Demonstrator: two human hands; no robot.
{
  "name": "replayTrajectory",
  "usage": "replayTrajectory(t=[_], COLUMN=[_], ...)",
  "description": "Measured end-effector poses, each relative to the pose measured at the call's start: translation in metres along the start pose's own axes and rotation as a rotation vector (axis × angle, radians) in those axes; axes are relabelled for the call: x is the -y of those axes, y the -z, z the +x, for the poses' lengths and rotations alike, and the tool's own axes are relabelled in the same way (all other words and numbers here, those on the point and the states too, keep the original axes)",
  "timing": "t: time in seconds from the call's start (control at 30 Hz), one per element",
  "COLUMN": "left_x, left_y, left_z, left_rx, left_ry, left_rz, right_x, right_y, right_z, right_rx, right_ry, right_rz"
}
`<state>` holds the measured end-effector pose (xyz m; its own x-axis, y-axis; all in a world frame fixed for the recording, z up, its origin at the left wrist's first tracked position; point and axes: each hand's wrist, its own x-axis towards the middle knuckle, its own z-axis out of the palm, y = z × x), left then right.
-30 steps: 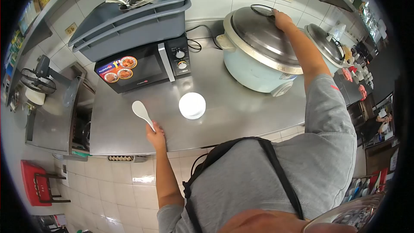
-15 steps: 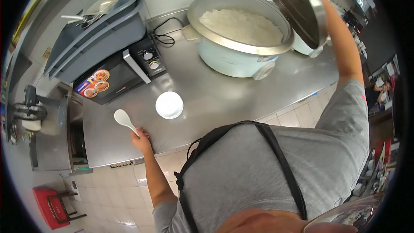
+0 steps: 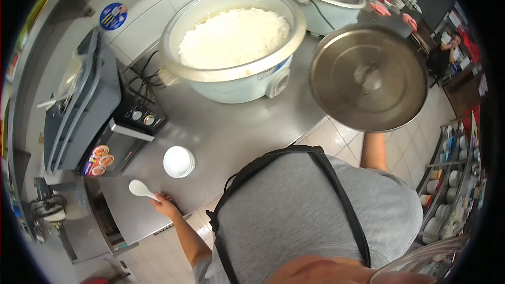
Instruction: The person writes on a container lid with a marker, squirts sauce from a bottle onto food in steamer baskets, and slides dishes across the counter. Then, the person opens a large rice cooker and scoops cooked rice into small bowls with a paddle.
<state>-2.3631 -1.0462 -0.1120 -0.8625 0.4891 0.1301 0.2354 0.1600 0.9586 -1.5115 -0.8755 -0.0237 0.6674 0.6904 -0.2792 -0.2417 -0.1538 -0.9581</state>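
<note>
My left hand (image 3: 166, 206) is closed around the handle of a white rice paddle (image 3: 141, 188) above the steel counter's near left part. Its wide end points to the back left. A round metal lid (image 3: 342, 87) is held up at the right, its underside facing me. My right forearm (image 3: 373, 151) reaches up behind the lid, which hides the hand and its grip. Uncovered on the counter stands a large pale-blue rice cooker (image 3: 231, 90) full of white rice (image 3: 234, 37). A small stack of white bowls (image 3: 179, 161) sits between the paddle and the cooker.
A black microwave (image 3: 123, 134) carries stacked grey tubs (image 3: 97, 110) at the left. Behind the lid is a second, covered cooker (image 3: 326, 10) with a black cable. Shelves of dishes (image 3: 447, 184) line the right, and a person (image 3: 444, 55) is in the background.
The lid has swung away from the open cooker, rightward and toward me, turning its underside to view. The view has shifted right. My left hand still grips the rice paddle.
</note>
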Motion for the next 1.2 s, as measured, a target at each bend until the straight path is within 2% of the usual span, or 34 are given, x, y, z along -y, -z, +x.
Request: replayTrajectory(t=[0.13,0.33,0.47,0.6,0.67,0.73,0.83,0.93,1.03,1.07,1.2], left_x=[-0.002,0.004,-0.01,-0.053,-0.068,-0.079,-0.059,-0.082,-0.052,-0.069,-0.114], left_y=[-0.006,-0.019,-0.019,-0.041,-0.058,-0.071,-0.074,-0.089,-0.087,-0.092,-0.117], left_z=[-0.001,-0.004,-0.01,-0.022,-0.025,-0.021,0.002,-0.008,0.012,0.006,-0.019], left_rx=[-0.023,-0.134,-0.024,0.043,0.076,0.162,0.219,0.2,0.169,0.151,0.083], left_ry=[0.081,0.042,0.157,0.249,0.284,0.291,0.247,0.139,-0.144,-0.106,-0.291], left_rz=[-0.024,-0.045,-0.119,-0.024,-0.009,-0.02,-0.072,0.157,0.443,0.48,0.518], right_x=[-0.067,-0.078,-0.084,-0.093,-0.037,-0.009,-0.003,0.023,0.023,0.023,0.021], right_y=[-0.037,-0.093,-0.044,0.055,0.059,0.047,0.034,-0.011,-0.011,-0.011,0.005], right_z=[-0.002,0.019,0.047,0.064,0.012,-0.01,0.001,-0.013,0.012,0.015,0.028], right_rx=[0.035,0.059,0.115,0.43,0.31,0.253,0.19,0.007,0.147,0.149,0.218], right_ry=[-0.181,-0.199,-0.062,0.224,-0.148,-0.151,-0.025,-0.007,0.014,0.032,0.096], right_rz=[0.225,0.435,0.435,0.385,0.772,0.697,0.45,0.219,0.36,0.339,0.258])
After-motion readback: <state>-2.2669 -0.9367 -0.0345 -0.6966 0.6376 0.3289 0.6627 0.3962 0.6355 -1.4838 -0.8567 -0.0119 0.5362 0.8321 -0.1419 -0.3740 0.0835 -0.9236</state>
